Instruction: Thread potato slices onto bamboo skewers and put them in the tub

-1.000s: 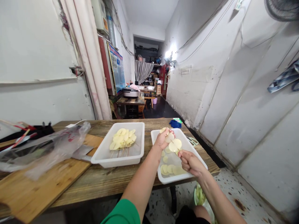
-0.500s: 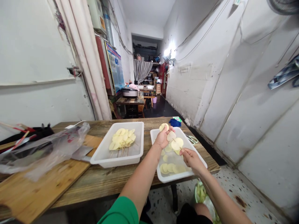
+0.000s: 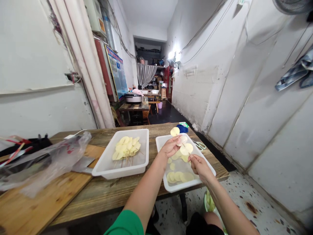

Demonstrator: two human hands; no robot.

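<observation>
Over the right white tray [image 3: 160,140], my right hand [image 3: 199,165] pinches the lower end of a thin wooden skewer. A pale yellow slice [image 3: 186,149], which looks like potato, is threaded on it just above those fingers. My left hand [image 3: 171,147] closes its fingertips on a paler slice further up. One more round slice [image 3: 174,131] stands beyond the left fingertips, in line with the skewer. Loose slices [image 3: 181,177] lie in the tray below, partly hidden by my hands. Skewered slices [image 3: 127,147] are heaped in the left white tray [image 3: 119,173].
Scissors [image 3: 201,145] and a blue cloth [image 3: 182,128] lie behind the right tray. To the left are a cutting board [image 3: 61,189], a plastic bag [image 3: 63,156] and a flat metal blade [image 3: 83,163]. A green-rimmed bin [image 3: 207,200] stands under the table's right side.
My left hand has turned and its fingers have moved from the far slice to the paler middle one. The far slice now stands clear beyond the fingertips. My right hand keeps its pinch.
</observation>
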